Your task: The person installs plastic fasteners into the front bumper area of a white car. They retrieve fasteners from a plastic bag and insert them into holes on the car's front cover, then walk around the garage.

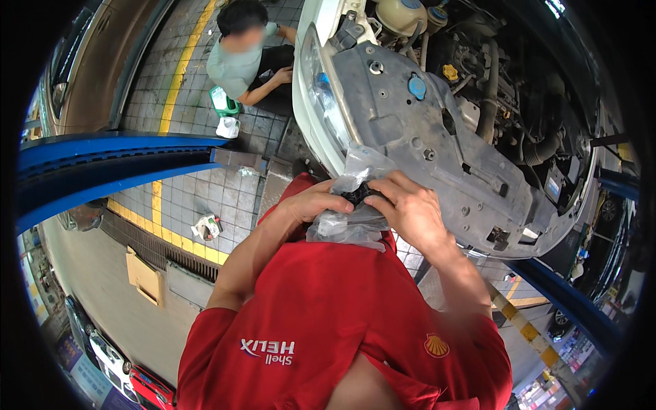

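Both my hands meet in front of my red shirt, close to the car's front edge. Between them is a small black part (355,194), its kind hard to make out, with a clear plastic bag (348,224) around it. My left hand (313,203) is closed, thumb and fingers pinching the part and the bag from the left. From the right, my right hand (408,205) grips the same black part with bent fingers. Crumpled plastic sticks up above my fingers and hangs below them. My palms hide some of the part.
The open engine bay (492,89) lies ahead right, behind a grey cover panel (410,116) with a blue cap (417,86). A co-worker (236,65) crouches by the car's front corner, near a green jug (224,101) and white jug (228,127). Blue lift arms (123,147) cross at left.
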Available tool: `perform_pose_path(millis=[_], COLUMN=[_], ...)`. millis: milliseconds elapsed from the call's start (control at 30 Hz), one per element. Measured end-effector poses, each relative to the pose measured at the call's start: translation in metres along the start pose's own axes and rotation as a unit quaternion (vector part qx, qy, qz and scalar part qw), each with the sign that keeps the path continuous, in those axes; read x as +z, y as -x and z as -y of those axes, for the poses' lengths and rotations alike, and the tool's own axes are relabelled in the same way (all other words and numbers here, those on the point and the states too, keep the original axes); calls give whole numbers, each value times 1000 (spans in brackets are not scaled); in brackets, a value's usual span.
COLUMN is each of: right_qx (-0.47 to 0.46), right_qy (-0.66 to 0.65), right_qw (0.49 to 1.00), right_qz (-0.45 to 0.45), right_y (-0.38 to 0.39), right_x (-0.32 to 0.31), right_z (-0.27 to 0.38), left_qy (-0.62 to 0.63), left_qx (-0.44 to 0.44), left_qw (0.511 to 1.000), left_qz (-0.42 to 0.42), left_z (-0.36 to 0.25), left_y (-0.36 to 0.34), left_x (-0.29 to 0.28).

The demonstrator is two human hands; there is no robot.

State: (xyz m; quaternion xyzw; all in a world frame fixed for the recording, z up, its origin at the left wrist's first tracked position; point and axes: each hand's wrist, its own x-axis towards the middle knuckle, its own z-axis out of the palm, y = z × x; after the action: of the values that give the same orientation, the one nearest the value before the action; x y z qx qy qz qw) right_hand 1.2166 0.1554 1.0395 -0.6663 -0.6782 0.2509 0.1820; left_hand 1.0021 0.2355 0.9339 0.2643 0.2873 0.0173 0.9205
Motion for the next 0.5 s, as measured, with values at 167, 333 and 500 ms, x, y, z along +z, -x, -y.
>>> perform_pose_path(millis=[167, 333, 500], right_qx=[33, 127, 82], right_qy=[-25, -65, -65], right_qw=[999, 988, 994], right_qz=[25, 52, 12], right_y=[-9, -15, -17], right_x=[0, 7, 19], right_z=[9, 12, 14], left_qy=[3, -7, -15], left_qx=[-1, -17, -32], left_qw=[1000, 999, 999], left_qz=[26, 27, 24], left_z=[-9, -15, -21], left_y=[2, 6, 10], left_x=[-2, -12, -18])
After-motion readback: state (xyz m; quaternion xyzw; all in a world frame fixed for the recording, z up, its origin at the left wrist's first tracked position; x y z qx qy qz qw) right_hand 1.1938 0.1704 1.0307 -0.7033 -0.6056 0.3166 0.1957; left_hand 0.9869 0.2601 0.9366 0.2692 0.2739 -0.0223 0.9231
